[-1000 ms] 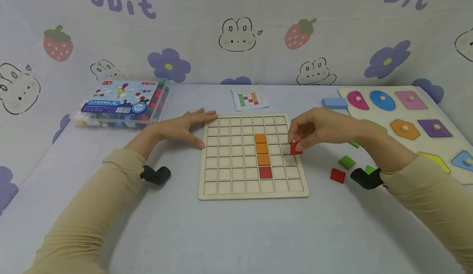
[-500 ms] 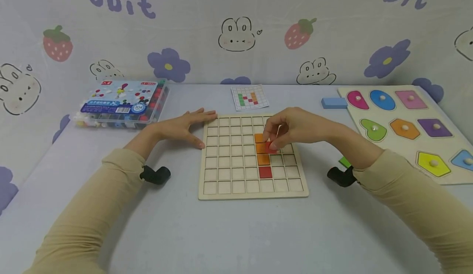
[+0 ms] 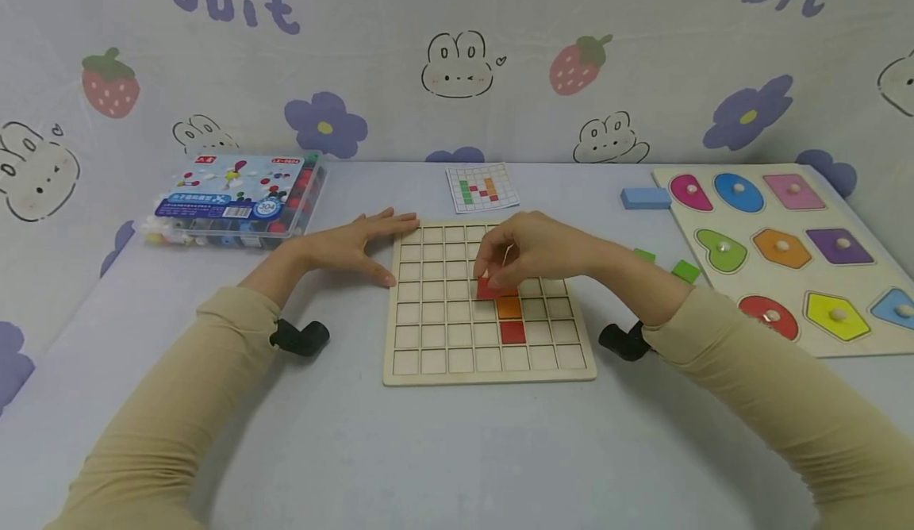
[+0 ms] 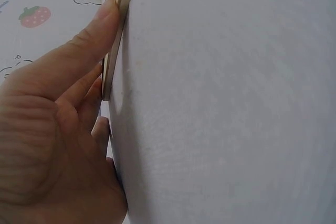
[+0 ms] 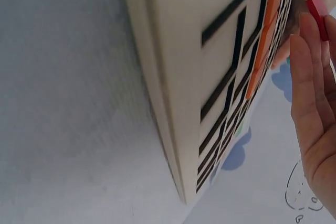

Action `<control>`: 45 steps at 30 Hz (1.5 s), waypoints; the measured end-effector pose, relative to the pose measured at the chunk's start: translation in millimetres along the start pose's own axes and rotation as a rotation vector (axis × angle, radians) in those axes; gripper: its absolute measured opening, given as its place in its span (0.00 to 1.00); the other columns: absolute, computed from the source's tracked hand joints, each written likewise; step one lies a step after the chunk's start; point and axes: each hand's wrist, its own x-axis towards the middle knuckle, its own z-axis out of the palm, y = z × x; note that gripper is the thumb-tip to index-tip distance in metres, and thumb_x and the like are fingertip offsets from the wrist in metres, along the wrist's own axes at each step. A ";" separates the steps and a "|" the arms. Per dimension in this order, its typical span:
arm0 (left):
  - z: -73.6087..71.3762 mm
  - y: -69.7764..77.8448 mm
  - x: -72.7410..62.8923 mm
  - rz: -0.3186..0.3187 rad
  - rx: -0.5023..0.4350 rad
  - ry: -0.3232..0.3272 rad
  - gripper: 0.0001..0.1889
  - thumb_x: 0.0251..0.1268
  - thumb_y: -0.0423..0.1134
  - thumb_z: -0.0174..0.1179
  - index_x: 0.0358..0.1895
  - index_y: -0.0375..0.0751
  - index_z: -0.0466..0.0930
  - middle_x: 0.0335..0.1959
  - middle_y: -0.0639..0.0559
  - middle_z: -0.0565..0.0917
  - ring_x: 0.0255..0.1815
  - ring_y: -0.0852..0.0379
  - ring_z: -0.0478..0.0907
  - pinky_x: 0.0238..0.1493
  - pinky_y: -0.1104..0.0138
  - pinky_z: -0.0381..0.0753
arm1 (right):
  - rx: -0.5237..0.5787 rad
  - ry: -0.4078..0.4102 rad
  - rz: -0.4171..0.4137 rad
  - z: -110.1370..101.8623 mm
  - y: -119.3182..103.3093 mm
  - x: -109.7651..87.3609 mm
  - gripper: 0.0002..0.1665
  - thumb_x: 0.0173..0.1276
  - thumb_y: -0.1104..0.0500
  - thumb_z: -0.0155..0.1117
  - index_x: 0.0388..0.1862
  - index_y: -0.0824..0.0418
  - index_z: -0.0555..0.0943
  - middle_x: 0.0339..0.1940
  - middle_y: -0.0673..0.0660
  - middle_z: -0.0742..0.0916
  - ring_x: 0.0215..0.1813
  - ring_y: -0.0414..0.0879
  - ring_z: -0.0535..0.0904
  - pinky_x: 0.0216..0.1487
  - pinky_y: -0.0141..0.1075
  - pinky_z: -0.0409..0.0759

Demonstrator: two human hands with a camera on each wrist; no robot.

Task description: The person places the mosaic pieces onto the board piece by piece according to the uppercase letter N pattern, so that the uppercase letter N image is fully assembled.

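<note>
My right hand [image 3: 534, 254] pinches a red square tile [image 3: 489, 289] between thumb and fingertips, over the wooden grid board [image 3: 460, 380]. In the right wrist view the tile [image 5: 317, 15] is tilted and raised off the board. Under the hand, a column holds orange tiles [image 3: 508, 308], the upper part covered by the fingers, with a set-in red tile [image 3: 512, 332] below them. My left hand [image 3: 350, 246] rests at the board's left edge, fingers extended and thumb apart; the left wrist view has the thumb [image 4: 84, 45] against the board's side.
A small pattern card [image 3: 481, 188] lies behind the board. Green tiles [image 3: 685, 270] lie on the right, partly behind the right forearm. Farther right is a knobbed shape puzzle [image 3: 760, 285], with a blue block [image 3: 646, 198] at its corner. A clear case of coloured pieces [image 3: 232, 199] stands at back left.
The right hand has carried the red tile leftward from the board's right edge, past the orange column. The left hand has stayed at the board's left edge.
</note>
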 end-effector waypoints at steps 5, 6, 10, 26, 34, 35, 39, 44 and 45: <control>-0.2 0.1 0.0 -0.002 -0.006 0.002 0.51 0.57 0.48 0.71 0.80 0.54 0.49 0.84 0.56 0.45 0.85 0.47 0.26 0.82 0.44 0.22 | -0.029 -0.022 -0.011 5.7 -3.9 4.7 0.06 0.62 0.62 0.70 0.38 0.53 0.87 0.31 0.50 0.86 0.37 0.43 0.79 0.42 0.33 0.80; -0.2 0.2 -0.1 -0.002 -0.006 0.003 0.51 0.56 0.48 0.71 0.80 0.54 0.49 0.84 0.56 0.45 0.85 0.47 0.26 0.82 0.44 0.23 | -0.037 -0.023 -0.012 6.9 -4.3 5.6 0.06 0.62 0.62 0.70 0.38 0.52 0.87 0.31 0.50 0.86 0.37 0.43 0.78 0.41 0.33 0.80; -0.2 0.5 -0.5 -0.005 -0.007 0.005 0.51 0.56 0.48 0.71 0.80 0.54 0.49 0.84 0.56 0.45 0.85 0.47 0.27 0.82 0.44 0.23 | -0.054 -0.023 -0.014 10.8 -5.6 7.9 0.05 0.62 0.62 0.71 0.36 0.54 0.86 0.29 0.50 0.86 0.35 0.42 0.78 0.40 0.32 0.80; -0.2 0.5 0.4 0.006 0.002 0.005 0.51 0.56 0.47 0.71 0.80 0.52 0.49 0.84 0.54 0.45 0.85 0.47 0.27 0.82 0.45 0.22 | -0.098 -0.044 0.016 17.6 -6.8 9.8 0.04 0.58 0.62 0.74 0.31 0.53 0.86 0.27 0.47 0.88 0.33 0.38 0.80 0.41 0.31 0.81; 0.3 0.3 0.2 -0.004 0.003 0.006 0.51 0.56 0.48 0.72 0.80 0.53 0.49 0.84 0.56 0.45 0.85 0.47 0.27 0.82 0.45 0.23 | -0.112 -0.039 0.018 18.2 -6.3 8.7 0.04 0.58 0.61 0.75 0.28 0.53 0.86 0.26 0.47 0.88 0.32 0.37 0.81 0.40 0.31 0.81; 0.3 0.3 0.1 -0.005 0.002 0.006 0.51 0.56 0.48 0.72 0.80 0.53 0.49 0.84 0.56 0.45 0.85 0.47 0.27 0.82 0.45 0.23 | -0.118 -0.038 0.018 18.4 -5.9 8.6 0.04 0.58 0.61 0.75 0.28 0.53 0.86 0.26 0.47 0.88 0.32 0.37 0.81 0.40 0.31 0.81; 0.3 0.3 0.2 0.000 -0.002 0.007 0.51 0.56 0.48 0.72 0.80 0.53 0.49 0.84 0.55 0.45 0.85 0.47 0.27 0.82 0.45 0.23 | -0.125 -0.035 0.014 18.8 -4.1 9.2 0.04 0.58 0.60 0.75 0.29 0.52 0.87 0.26 0.46 0.88 0.33 0.37 0.81 0.40 0.31 0.81; 0.4 -0.5 0.6 0.004 -0.007 0.006 0.51 0.56 0.47 0.72 0.80 0.53 0.49 0.84 0.55 0.45 0.85 0.47 0.27 0.82 0.45 0.22 | -0.122 -0.036 0.006 19.5 -3.7 9.7 0.04 0.57 0.61 0.75 0.30 0.53 0.87 0.27 0.47 0.88 0.33 0.38 0.80 0.40 0.31 0.81; 0.5 -0.6 0.6 0.005 -0.008 0.006 0.51 0.56 0.47 0.72 0.80 0.53 0.49 0.84 0.55 0.45 0.85 0.47 0.27 0.82 0.45 0.22 | -0.122 -0.036 0.005 19.6 -4.0 9.6 0.04 0.57 0.61 0.75 0.30 0.53 0.87 0.28 0.47 0.88 0.34 0.38 0.80 0.40 0.31 0.80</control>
